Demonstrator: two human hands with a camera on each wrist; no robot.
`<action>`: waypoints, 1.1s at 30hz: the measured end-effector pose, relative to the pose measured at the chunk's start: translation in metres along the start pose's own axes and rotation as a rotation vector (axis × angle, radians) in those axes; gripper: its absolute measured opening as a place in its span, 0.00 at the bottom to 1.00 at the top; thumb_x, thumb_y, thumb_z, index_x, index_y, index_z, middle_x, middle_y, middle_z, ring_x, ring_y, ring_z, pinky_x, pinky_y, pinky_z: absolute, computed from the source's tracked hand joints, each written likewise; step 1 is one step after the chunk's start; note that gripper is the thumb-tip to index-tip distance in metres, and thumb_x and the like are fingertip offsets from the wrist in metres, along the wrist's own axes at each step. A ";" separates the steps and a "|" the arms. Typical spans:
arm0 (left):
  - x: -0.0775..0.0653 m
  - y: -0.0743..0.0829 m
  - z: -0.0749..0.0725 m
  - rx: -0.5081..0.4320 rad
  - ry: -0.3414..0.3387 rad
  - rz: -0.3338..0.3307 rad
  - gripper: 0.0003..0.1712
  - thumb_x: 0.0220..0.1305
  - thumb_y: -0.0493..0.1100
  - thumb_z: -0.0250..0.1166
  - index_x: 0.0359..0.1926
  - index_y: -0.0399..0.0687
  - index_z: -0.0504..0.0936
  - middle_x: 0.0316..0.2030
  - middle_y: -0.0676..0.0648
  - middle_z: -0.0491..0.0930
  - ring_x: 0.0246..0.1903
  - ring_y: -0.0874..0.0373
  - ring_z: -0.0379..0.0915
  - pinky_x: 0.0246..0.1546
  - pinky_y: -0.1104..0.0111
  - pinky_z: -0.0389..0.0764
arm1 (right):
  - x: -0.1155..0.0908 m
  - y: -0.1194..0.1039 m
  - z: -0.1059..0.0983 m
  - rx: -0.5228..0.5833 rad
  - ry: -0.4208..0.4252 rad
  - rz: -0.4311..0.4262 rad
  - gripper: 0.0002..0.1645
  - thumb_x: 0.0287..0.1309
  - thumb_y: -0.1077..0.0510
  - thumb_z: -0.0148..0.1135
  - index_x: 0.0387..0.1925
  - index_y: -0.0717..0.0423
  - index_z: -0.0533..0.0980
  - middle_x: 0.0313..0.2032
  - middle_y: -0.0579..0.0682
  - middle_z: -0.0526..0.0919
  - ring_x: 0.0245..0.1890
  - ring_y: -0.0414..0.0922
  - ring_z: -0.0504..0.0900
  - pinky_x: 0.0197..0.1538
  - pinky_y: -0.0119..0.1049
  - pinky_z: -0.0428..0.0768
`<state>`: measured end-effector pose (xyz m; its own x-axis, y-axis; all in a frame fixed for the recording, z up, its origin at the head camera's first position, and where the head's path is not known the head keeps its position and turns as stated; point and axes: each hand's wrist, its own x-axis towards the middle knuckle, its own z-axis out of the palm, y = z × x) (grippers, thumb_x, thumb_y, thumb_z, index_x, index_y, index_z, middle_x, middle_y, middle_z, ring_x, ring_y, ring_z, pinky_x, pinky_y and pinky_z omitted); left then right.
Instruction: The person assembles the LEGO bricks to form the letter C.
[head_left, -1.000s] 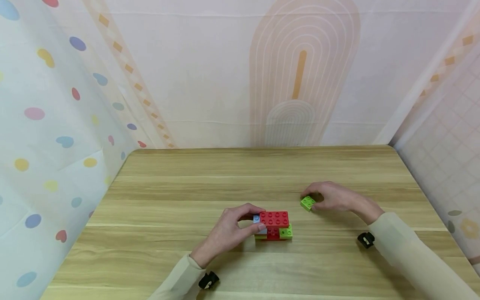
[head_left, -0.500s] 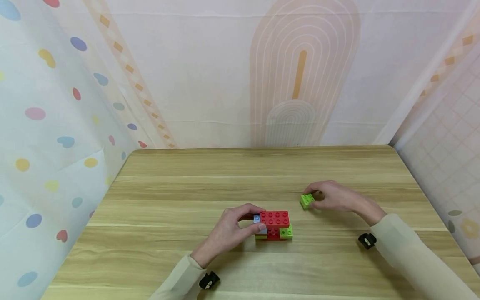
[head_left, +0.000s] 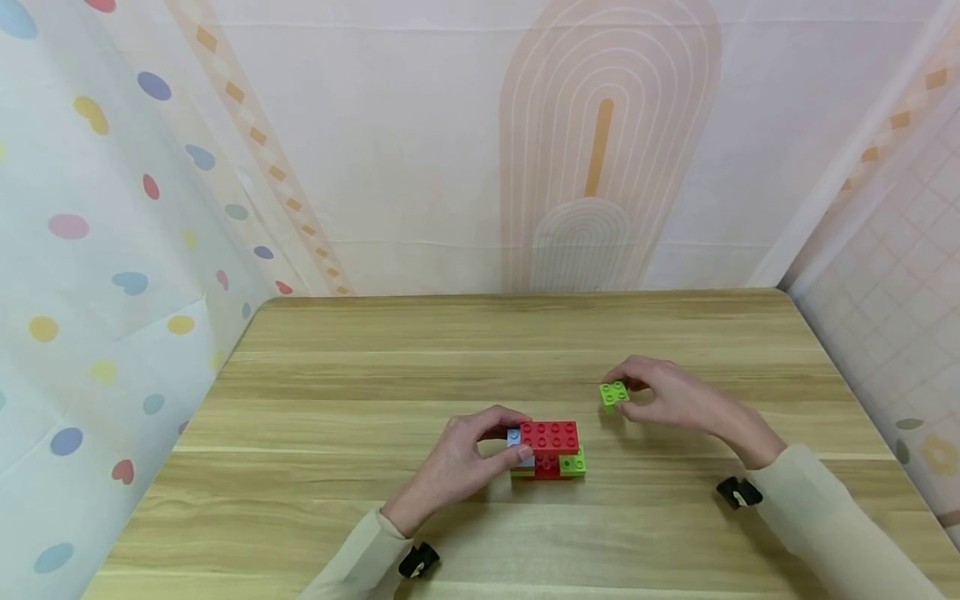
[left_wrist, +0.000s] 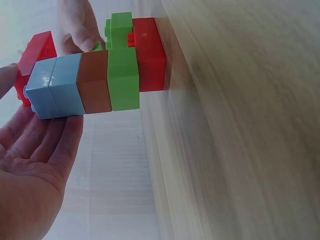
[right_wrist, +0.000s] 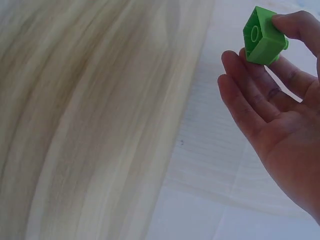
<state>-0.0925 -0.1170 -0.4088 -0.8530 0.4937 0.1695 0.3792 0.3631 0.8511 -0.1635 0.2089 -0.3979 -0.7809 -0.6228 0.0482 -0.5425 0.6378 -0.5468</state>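
A stack of toy building blocks (head_left: 549,437) stands on the table, gripped at its upper left by my left hand (head_left: 457,467). In the left wrist view the stack shows a red base block (left_wrist: 150,55), a green block (left_wrist: 123,80), a brown block (left_wrist: 94,82), light blue blocks (left_wrist: 55,87) and a red top block (left_wrist: 37,52). My right hand (head_left: 671,400) pinches a small green block (head_left: 613,392) between thumb and fingers, behind and right of the stack. The right wrist view shows the green block (right_wrist: 265,36) lifted off the table, its hollow underside visible.
The wooden table (head_left: 360,367) reaches back to a patterned cloth backdrop (head_left: 420,167). A dotted cloth (head_left: 97,350) hangs at the left, and another patterned cloth closes the right side. Black wrist devices sit at the left wrist (head_left: 418,560) and right wrist (head_left: 739,492).
My right hand has raised the small green block slightly and turned it so its studs face up more squarely. The left hand and the stack have stayed in place.
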 end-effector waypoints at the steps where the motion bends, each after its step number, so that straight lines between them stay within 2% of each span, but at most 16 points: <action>1: 0.000 0.000 0.000 0.008 -0.002 0.001 0.20 0.67 0.52 0.67 0.55 0.49 0.80 0.48 0.54 0.83 0.50 0.60 0.79 0.53 0.60 0.80 | -0.001 -0.001 0.000 0.003 0.007 -0.003 0.20 0.60 0.56 0.65 0.54 0.56 0.79 0.44 0.42 0.80 0.43 0.40 0.79 0.49 0.42 0.82; 7: 0.000 0.001 0.000 0.074 -0.013 0.002 0.27 0.67 0.56 0.66 0.61 0.48 0.77 0.54 0.53 0.81 0.52 0.59 0.78 0.54 0.64 0.79 | -0.007 -0.010 0.000 0.030 0.047 -0.015 0.19 0.60 0.57 0.65 0.53 0.56 0.79 0.44 0.42 0.80 0.44 0.40 0.80 0.49 0.44 0.83; 12: 0.001 0.003 0.001 0.097 -0.024 -0.003 0.30 0.66 0.59 0.65 0.63 0.51 0.77 0.57 0.54 0.80 0.54 0.59 0.77 0.56 0.62 0.78 | -0.013 -0.018 0.002 0.033 0.091 -0.031 0.19 0.58 0.58 0.67 0.52 0.55 0.79 0.44 0.42 0.80 0.43 0.40 0.80 0.48 0.45 0.83; 17: 0.002 0.004 0.001 0.109 -0.022 0.020 0.30 0.66 0.58 0.65 0.63 0.48 0.77 0.57 0.54 0.79 0.54 0.59 0.77 0.56 0.62 0.78 | -0.018 -0.025 0.005 0.019 0.139 -0.057 0.20 0.57 0.58 0.68 0.52 0.55 0.79 0.45 0.42 0.80 0.42 0.39 0.80 0.46 0.44 0.84; 22: 0.003 0.004 0.000 0.144 -0.014 0.050 0.28 0.66 0.57 0.66 0.63 0.51 0.79 0.57 0.54 0.80 0.55 0.61 0.76 0.55 0.62 0.78 | -0.021 -0.029 0.008 0.020 0.177 -0.092 0.22 0.55 0.59 0.70 0.52 0.56 0.79 0.44 0.42 0.80 0.40 0.37 0.80 0.44 0.43 0.84; 28: 0.003 0.002 -0.001 0.174 -0.003 0.079 0.25 0.66 0.55 0.67 0.61 0.52 0.81 0.55 0.54 0.81 0.55 0.62 0.76 0.55 0.62 0.78 | -0.024 -0.033 0.013 0.041 0.192 -0.124 0.21 0.55 0.61 0.71 0.51 0.56 0.79 0.45 0.42 0.80 0.40 0.36 0.80 0.43 0.40 0.84; 33: 0.003 0.003 -0.001 0.175 -0.005 0.078 0.25 0.65 0.55 0.67 0.60 0.52 0.81 0.54 0.54 0.82 0.54 0.62 0.77 0.54 0.62 0.79 | -0.026 -0.035 0.017 0.070 0.195 -0.140 0.22 0.54 0.62 0.71 0.52 0.56 0.78 0.45 0.42 0.79 0.40 0.36 0.80 0.44 0.39 0.84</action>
<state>-0.0945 -0.1156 -0.4055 -0.8169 0.5296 0.2285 0.5010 0.4552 0.7361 -0.1189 0.1954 -0.3942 -0.7480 -0.5996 0.2844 -0.6323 0.5137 -0.5799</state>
